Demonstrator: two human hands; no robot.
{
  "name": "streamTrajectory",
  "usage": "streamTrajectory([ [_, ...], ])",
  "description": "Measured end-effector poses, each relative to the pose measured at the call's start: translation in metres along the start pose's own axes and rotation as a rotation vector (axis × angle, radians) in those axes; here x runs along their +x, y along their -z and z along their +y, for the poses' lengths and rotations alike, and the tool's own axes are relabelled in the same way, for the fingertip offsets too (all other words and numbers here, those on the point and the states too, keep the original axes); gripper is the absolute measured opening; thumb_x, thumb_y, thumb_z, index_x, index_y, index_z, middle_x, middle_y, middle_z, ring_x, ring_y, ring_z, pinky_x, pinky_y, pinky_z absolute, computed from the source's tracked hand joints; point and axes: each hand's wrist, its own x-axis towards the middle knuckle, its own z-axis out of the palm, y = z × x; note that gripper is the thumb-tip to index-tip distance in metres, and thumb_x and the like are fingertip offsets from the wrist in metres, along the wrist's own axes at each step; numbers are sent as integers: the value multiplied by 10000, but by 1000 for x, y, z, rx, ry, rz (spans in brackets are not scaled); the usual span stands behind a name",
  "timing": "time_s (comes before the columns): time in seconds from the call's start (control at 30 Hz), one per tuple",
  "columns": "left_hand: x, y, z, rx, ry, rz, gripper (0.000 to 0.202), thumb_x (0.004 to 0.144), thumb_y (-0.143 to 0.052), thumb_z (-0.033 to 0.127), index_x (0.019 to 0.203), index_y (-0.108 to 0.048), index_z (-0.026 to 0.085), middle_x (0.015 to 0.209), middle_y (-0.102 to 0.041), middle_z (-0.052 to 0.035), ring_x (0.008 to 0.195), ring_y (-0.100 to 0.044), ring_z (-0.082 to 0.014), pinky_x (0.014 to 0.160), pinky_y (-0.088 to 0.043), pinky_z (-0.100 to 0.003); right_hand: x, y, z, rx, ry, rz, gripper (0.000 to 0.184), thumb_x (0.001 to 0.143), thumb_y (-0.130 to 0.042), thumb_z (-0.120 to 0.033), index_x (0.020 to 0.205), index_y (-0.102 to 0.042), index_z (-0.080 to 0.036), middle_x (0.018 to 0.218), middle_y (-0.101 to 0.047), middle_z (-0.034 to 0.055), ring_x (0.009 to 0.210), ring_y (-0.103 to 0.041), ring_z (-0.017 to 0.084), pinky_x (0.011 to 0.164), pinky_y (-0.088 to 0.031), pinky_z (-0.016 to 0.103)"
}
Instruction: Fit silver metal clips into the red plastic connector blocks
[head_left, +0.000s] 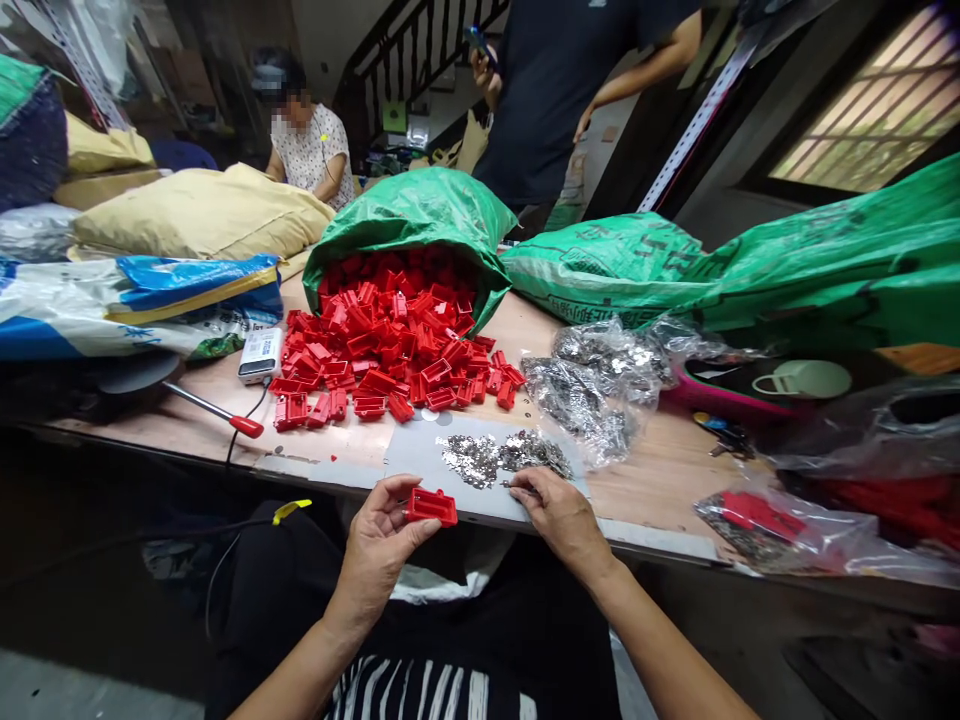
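Note:
Between the thumb and fingers of my left hand (382, 535) is a small red plastic housing (431, 507), its hollow side facing up, held just in front of the table edge. My right hand (559, 515) has its fingertips pinched together at the grey mat (420, 455), at the near side of the metal pieces; whatever sits in the pinch is too small to name. Two piles of small shiny metal pieces lie on the mat, a brighter left pile (471, 460) and a darker right pile (536, 452). Behind them, many red housings (390, 340) spill from a green sack (420, 205).
Clear plastic bags of metal parts (592, 400) lie right of the mat. A white device (260, 355) and a red-tipped lever (244, 425) are at left. Full green sacks (622, 265) line the back right. One person (311, 140) sits behind; another (559, 100) stands holding a phone.

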Motion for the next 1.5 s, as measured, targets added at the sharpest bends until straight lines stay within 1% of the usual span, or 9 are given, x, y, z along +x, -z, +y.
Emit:
streamTrajectory([
  [0.13,-3,-2,-2,97,-66,-16,387,654,-781,220,990,-593,178,897,-721,-38,820,-709,-197,802,-565,-320,1,2,-7,71,2,58,111,886,-497,-245,877,-606,-230,906,-660,38,813,-635,181,724,-494,283],
  [0.3,-7,-3,-5,397,-342,24,312,704,-750,218,985,-616,196,940,-672,-39,858,-678,-186,800,-550,-298,0,17,-45,308,-19,32,117,902,-499,-293,894,-594,-225,801,-672,15,673,-618,150,631,-492,242],
  [0.43,-10,-3,-3,596,-512,4,254,753,-704,192,989,-611,214,922,-651,-34,854,-646,-177,774,-534,-295,1,21,-80,417,82,28,104,896,-518,-252,881,-616,-218,801,-673,21,716,-629,151,649,-488,236],
  [0.53,-11,-5,0,652,-591,-26,247,763,-690,165,989,-604,218,895,-653,-29,842,-631,-173,765,-523,-298,2,13,-91,417,179,62,92,894,-522,-209,887,-613,-219,787,-657,26,720,-620,152,660,-485,249],
  [0.9,-13,-7,2,634,-703,-73,314,768,-672,100,1044,-576,215,912,-645,-34,834,-620,-167,748,-515,-301,0,1,-93,486,248,-14,129,907,-495,-159,906,-620,-193,809,-622,52,745,-591,157,682,-478,274],
  [1.07,-16,-5,-3,598,-655,-54,309,767,-684,125,1040,-577,222,927,-643,-36,851,-622,-181,751,-519,-313,-1,3,-91,652,79,-126,164,907,-525,-274,845,-652,-191,810,-618,44,752,-576,159,697,-454,281],
  [1.23,-18,-1,-2,583,-589,-59,292,774,-682,137,1033,-584,229,922,-644,-33,849,-625,-184,760,-517,-323,3,1,-80,959,-179,-314,246,867,-573,-420,922,-605,-182,705,-546,-18,566,-443,94,523,-358,223],
  [1.33,-18,-2,2,589,-617,-82,296,767,-683,121,1029,-588,222,914,-648,-35,840,-627,-183,753,-516,-318,4,-1,-78,991,-202,-297,244,817,-650,-401,878,-553,-186,738,-535,-24,643,-464,101,576,-371,223],
  [1.5,-21,-7,4,618,-739,-174,375,756,-641,31,1076,-567,211,950,-656,-50,871,-626,-183,775,-518,-315,5,-6,-79,1041,-175,-402,255,798,-675,-369,815,-493,-191,718,-507,-36,648,-452,99,597,-361,230],
])
